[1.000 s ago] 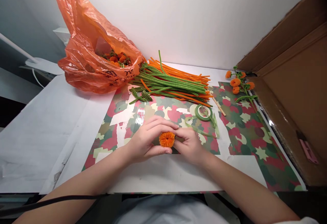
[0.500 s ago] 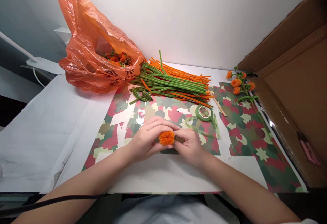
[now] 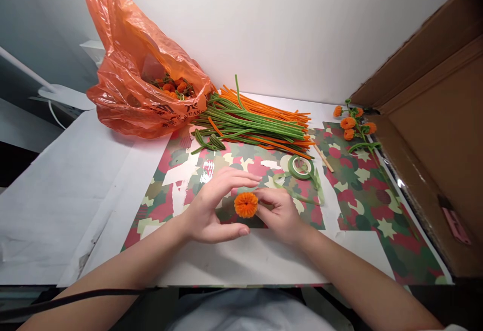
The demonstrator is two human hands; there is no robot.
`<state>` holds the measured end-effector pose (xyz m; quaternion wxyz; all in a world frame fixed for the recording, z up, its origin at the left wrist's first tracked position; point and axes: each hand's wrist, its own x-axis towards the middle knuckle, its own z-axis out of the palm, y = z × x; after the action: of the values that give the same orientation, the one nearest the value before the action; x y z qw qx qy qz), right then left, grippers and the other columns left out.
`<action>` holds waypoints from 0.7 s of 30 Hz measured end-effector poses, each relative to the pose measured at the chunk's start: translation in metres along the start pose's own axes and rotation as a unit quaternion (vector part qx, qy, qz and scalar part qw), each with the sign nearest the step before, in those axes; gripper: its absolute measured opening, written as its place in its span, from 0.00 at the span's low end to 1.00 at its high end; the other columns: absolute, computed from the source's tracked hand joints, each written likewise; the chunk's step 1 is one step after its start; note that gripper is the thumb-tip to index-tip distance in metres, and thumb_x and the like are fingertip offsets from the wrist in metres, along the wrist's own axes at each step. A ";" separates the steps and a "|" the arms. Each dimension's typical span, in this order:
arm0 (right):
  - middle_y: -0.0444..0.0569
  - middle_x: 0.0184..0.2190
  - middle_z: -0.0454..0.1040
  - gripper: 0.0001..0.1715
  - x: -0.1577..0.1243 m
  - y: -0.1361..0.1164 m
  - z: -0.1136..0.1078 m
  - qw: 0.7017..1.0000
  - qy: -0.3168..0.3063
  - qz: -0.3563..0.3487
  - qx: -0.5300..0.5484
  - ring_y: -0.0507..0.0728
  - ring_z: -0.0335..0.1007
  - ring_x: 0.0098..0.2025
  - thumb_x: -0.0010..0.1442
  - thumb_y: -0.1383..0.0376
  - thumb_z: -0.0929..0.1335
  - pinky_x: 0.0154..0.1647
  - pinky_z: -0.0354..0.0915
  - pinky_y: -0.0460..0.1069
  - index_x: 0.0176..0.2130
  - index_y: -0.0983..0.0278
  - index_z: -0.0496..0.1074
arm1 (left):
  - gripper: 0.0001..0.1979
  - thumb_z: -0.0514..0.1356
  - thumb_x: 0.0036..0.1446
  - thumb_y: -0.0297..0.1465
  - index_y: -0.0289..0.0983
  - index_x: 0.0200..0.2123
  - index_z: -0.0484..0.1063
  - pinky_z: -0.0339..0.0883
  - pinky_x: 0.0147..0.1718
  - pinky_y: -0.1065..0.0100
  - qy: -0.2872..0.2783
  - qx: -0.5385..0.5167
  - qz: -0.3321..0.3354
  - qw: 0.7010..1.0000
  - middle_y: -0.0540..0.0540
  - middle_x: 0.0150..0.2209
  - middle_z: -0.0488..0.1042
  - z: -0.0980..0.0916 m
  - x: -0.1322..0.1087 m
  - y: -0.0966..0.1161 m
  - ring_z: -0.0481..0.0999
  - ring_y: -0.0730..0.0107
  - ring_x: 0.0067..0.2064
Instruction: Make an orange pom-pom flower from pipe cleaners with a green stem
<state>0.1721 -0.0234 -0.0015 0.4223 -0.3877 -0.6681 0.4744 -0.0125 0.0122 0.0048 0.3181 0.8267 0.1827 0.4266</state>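
An orange pipe-cleaner flower [image 3: 246,205] faces up toward me at the middle of the table. My right hand [image 3: 281,214] pinches it from the right, fingertips at its edge; whatever lies beneath the bloom is hidden. My left hand [image 3: 215,210] is open on the other side, thumb and fingers spread around the flower without touching it. Just beyond my right hand lies a roll of green floral tape [image 3: 301,167], with a loose strip trailing from it. Behind are green pipe cleaners [image 3: 260,119] and orange pipe cleaners [image 3: 275,108] in a pile.
An orange plastic bag [image 3: 147,69] holding more orange flowers stands at the back left. Bent green pieces [image 3: 209,141] lie before the pile. A thin wooden stick [image 3: 323,157], a finished flower stem [image 3: 349,122] and a cardboard box [image 3: 426,135] with a pink cutter [image 3: 455,223] are to the right.
My left hand has let go of the flower and spread its fingers, drawing slightly left. The flower now looks rounder and more opened out, with my right hand still on it.
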 end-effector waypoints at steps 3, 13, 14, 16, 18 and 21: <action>0.47 0.28 0.76 0.12 0.000 0.003 -0.001 1.000 -0.015 -0.011 -0.009 0.51 0.70 0.29 0.62 0.69 0.62 0.31 0.66 0.46 0.35 0.64 0.75 | 0.21 0.62 0.56 0.42 0.39 0.50 0.69 0.67 0.45 0.56 0.003 0.009 0.001 1.000 0.38 0.46 0.75 -0.001 0.002 0.000 0.74 0.57 0.46; 0.42 0.22 0.66 0.12 -0.001 0.006 0.000 0.999 -0.005 -0.026 -0.044 0.49 0.60 0.24 0.63 0.68 0.62 0.25 0.59 0.43 0.32 0.66 0.73 | 0.12 0.65 0.52 0.33 0.38 0.42 0.73 0.71 0.37 0.62 0.056 0.081 0.034 0.995 0.43 0.36 0.80 0.005 0.007 0.003 0.76 0.65 0.36; 0.42 0.22 0.66 0.12 -0.001 0.005 0.001 0.999 -0.003 -0.024 -0.043 0.49 0.60 0.24 0.63 0.67 0.63 0.25 0.59 0.44 0.31 0.65 0.73 | 0.12 0.65 0.52 0.32 0.38 0.41 0.73 0.71 0.36 0.62 0.064 0.091 0.039 0.993 0.43 0.35 0.80 0.005 0.007 0.003 0.76 0.65 0.35; 0.43 0.23 0.68 0.13 -0.001 0.004 0.001 0.999 -0.003 -0.021 -0.038 0.49 0.61 0.24 0.64 0.66 0.63 0.26 0.59 0.44 0.29 0.65 0.72 | 0.11 0.65 0.51 0.29 0.38 0.40 0.73 0.72 0.35 0.64 0.076 0.110 0.047 0.990 0.44 0.35 0.81 0.006 0.007 0.004 0.76 0.67 0.34; 0.44 0.24 0.70 0.14 0.000 0.003 0.001 0.999 -0.005 -0.021 -0.033 0.49 0.62 0.25 0.64 0.65 0.62 0.26 0.60 0.44 0.29 0.65 0.71 | 0.11 0.65 0.50 0.26 0.38 0.39 0.73 0.72 0.35 0.65 0.084 0.123 0.050 0.988 0.44 0.35 0.81 0.006 0.007 0.004 0.77 0.68 0.34; 0.44 0.24 0.71 0.13 0.000 0.002 0.001 0.999 -0.010 -0.018 -0.036 0.49 0.63 0.25 0.65 0.65 0.62 0.26 0.60 0.44 0.31 0.65 0.72 | 0.10 0.64 0.50 0.23 0.37 0.38 0.73 0.72 0.34 0.66 0.087 0.132 0.048 0.986 0.44 0.34 0.81 0.007 0.007 0.004 0.77 0.68 0.34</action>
<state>0.1712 -0.0232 -0.0040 0.4099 -0.3858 -0.6956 0.4463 -0.0025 0.0108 0.0090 0.1681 0.8290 0.2249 0.4836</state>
